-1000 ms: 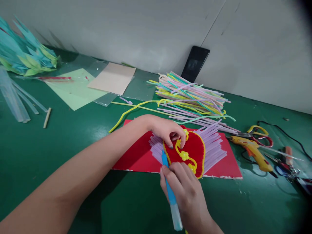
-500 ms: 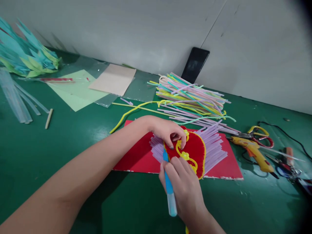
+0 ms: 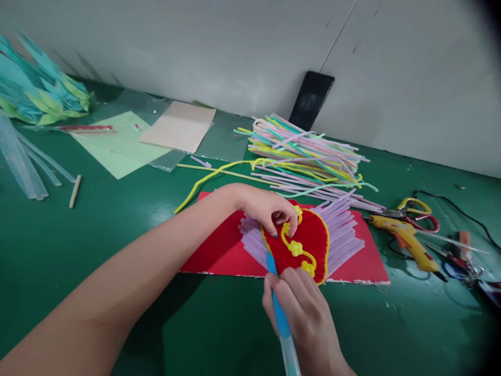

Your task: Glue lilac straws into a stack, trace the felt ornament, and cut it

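A rounded red fuzzy cutout (image 3: 313, 230) edged in yellow lies over a fan of lilac pipe cleaners (image 3: 340, 235), on a red board (image 3: 219, 245). Yellow flowers on a wavy yellow stem (image 3: 296, 248) decorate it. My left hand (image 3: 270, 209) reaches across with bent fingers, thumb and fingertips pressing the cutout down near the stem. In my right hand (image 3: 301, 303) is a blue pen (image 3: 279, 316) with a translucent rear end. Its tip is at the cutout's lower left edge; whether it touches the cutout or the lilac strips I cannot tell.
Loose coloured pipe cleaners (image 3: 305, 151) lie behind the board, with a phone (image 3: 312, 99) leaning on the wall. To the right are scissors (image 3: 415, 214), a yellow glue gun (image 3: 407, 240) and pliers (image 3: 462, 256). Paper sheets (image 3: 180, 125) and glue sticks (image 3: 23, 162) lie left.
My right hand and the pen have slid down and slightly right along the cutout's left edge. The left hand stays in place on the cutout.
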`<action>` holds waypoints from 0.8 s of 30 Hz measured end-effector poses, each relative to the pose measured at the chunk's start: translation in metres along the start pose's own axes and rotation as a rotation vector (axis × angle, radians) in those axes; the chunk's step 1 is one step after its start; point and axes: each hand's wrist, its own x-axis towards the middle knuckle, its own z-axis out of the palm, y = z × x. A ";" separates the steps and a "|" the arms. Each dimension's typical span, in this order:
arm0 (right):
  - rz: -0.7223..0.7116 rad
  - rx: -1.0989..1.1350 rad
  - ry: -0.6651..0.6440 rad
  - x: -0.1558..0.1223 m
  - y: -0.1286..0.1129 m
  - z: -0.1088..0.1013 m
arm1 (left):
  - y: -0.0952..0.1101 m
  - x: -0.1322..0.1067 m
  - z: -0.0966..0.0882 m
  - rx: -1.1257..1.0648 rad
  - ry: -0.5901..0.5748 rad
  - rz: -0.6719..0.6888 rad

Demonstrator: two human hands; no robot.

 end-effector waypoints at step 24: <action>-0.045 -0.085 0.027 0.028 -0.005 0.011 | -0.015 0.001 0.002 -0.026 0.057 0.037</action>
